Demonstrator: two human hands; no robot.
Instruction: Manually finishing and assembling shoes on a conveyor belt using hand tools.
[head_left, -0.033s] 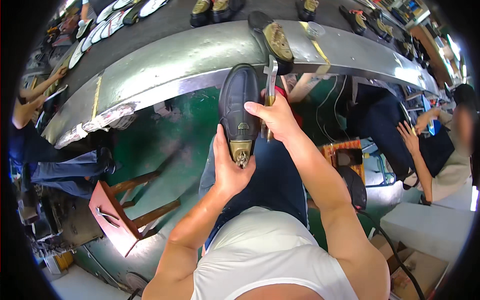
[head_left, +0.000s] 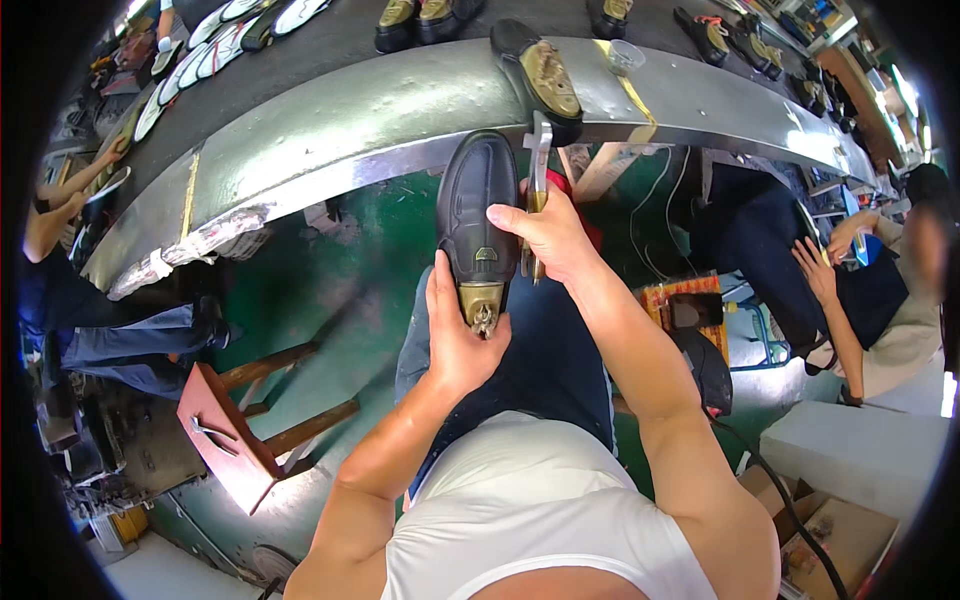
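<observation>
A black leather shoe on a gold-coloured shoe last is held toe away from me, over my lap and just short of the bench edge. My left hand is wrapped round its heel end, with the thumb and fingers on opposite sides. In my right hand are metal pliers, upright along the shoe's right side. The right thumb presses on the shoe's upper, while the other fingers close round the pliers' handles, partly hidden. Another black shoe on a gold last lies on the bench just beyond.
The bench's metal edge curves across in front. Several shoes on lasts and a row of white soles sit on the bench. A stool with another pair of pliers stands at left. Co-workers sit on both sides; a cable hangs at right.
The view has shifted very slightly. Both hands keep the same hold on the shoe and pliers.
</observation>
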